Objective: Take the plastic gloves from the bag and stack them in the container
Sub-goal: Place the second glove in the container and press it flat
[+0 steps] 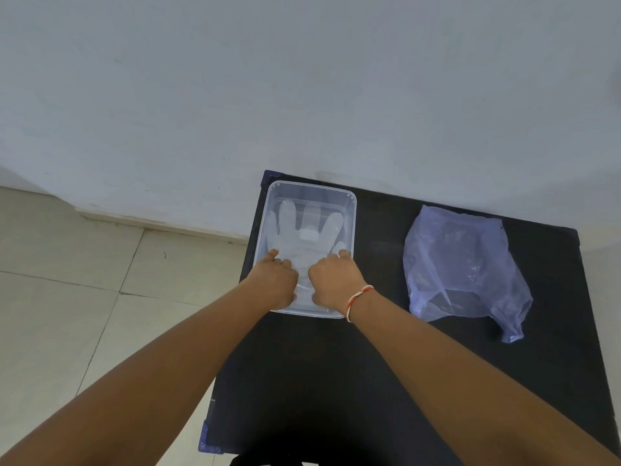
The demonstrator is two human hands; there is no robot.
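Note:
A clear rectangular plastic container [349,210] stands at the table's far left corner. A translucent plastic glove [302,227] lies flat inside it, fingers spread toward the wall. Both my hands are inside the container's near half, resting on the glove's cuff end. My left hand [274,280] presses its left side with fingers curled down, and my right hand [332,280] presses its right side. Whether the fingers pinch the glove or only press it flat is hidden. A bluish translucent plastic bag [467,264] lies crumpled to the right, its mouth facing me.
The black table [369,381] has blue corner guards and its back edge stands against a pale wall. Tiled floor lies to the left, below the table's left edge. A red-and-white thread band circles my right wrist [359,299].

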